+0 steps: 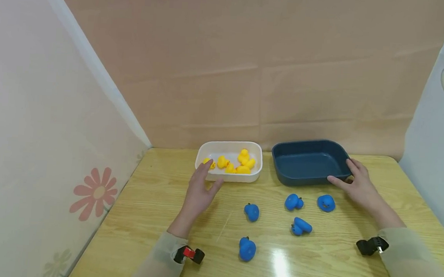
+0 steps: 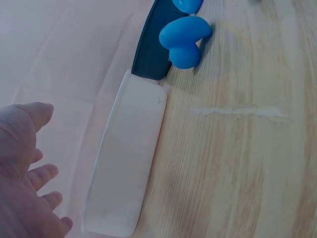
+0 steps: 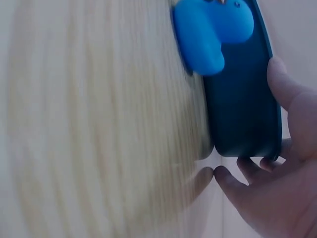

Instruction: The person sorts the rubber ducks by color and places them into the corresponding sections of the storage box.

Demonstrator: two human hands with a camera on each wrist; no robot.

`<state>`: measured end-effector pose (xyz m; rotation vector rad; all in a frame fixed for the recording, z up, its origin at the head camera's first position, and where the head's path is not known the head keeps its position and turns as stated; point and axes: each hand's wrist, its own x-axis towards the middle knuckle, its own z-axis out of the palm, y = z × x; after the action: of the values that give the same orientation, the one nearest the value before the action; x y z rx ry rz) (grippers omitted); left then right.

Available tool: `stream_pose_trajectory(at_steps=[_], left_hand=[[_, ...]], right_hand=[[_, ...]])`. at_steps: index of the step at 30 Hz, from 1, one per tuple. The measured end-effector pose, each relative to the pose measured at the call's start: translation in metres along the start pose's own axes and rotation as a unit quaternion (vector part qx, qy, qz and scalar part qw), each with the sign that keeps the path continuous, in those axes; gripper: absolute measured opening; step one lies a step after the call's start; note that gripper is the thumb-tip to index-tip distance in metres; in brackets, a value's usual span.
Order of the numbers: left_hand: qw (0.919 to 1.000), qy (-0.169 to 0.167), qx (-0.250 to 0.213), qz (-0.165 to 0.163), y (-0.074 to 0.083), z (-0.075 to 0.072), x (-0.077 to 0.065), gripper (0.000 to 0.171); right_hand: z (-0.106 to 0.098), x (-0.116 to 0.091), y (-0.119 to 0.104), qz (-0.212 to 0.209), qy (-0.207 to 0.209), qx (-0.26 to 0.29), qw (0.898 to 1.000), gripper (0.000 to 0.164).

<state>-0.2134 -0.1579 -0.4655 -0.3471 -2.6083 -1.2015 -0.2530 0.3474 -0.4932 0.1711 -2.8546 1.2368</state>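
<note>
The right hand (image 1: 359, 189) is gripping the near right corner of the dark tray (image 1: 301, 161), its thumb lying against the front side and its fingers bending round the end. The left hand (image 1: 199, 192) is resting open, fingers spread, at the near left corner of the white tray (image 1: 238, 178); whether a fingertip is touching the rim is not showing clearly. Yellow ducks (image 1: 244, 155) are sitting in the white tray, while five blue ducks (image 1: 301, 226) are lying on the bench (image 1: 146, 219) in front of the trays.

Several faults are possibly threatening. Because the hold is taking in one end only, a pull there would probably be swinging the dark tray askew. One blue duck (image 1: 326, 203) is lying just in front of that tray, near the right hand; a forward slide could be pushing it, and its rounded body might be rolling. In the head view the left fingers are overlapping the leftmost yellow duck (image 1: 213, 165), so a careless dip could be nudging it, while weight on the rim alone could be tipping the white tray.
</note>
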Motion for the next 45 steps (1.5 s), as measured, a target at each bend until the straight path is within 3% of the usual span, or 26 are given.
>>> stream_pose_trajectory(at_steps=[7,13,20,29,45], left_hand=[[0.9998,-0.006,0.0,0.019,0.006,0.001,-0.004,0.069],[0.9976,-0.057,-0.023,0.033,0.013,0.005,-0.014,0.071],[0.9913,-0.128,-0.029,-0.009,0.015,0.012,-0.027,0.071],[0.9812,-0.182,-0.051,-0.041,0.003,0.024,-0.037,0.068],[0.9711,-0.238,-0.015,0.014,-0.003,0.034,-0.026,0.076]], right_hand=[[0.01,-0.009,-0.013,0.0,0.01,0.007,1.0,0.103],[0.015,-0.011,-0.02,0.01,0.004,0.018,1.0,0.101],[0.019,-0.008,-0.019,-0.001,-0.002,0.032,0.999,0.103],[0.027,-0.002,-0.019,-0.001,-0.039,0.077,0.996,0.1],[0.037,-0.004,-0.024,0.033,-0.051,0.146,0.987,0.095]])
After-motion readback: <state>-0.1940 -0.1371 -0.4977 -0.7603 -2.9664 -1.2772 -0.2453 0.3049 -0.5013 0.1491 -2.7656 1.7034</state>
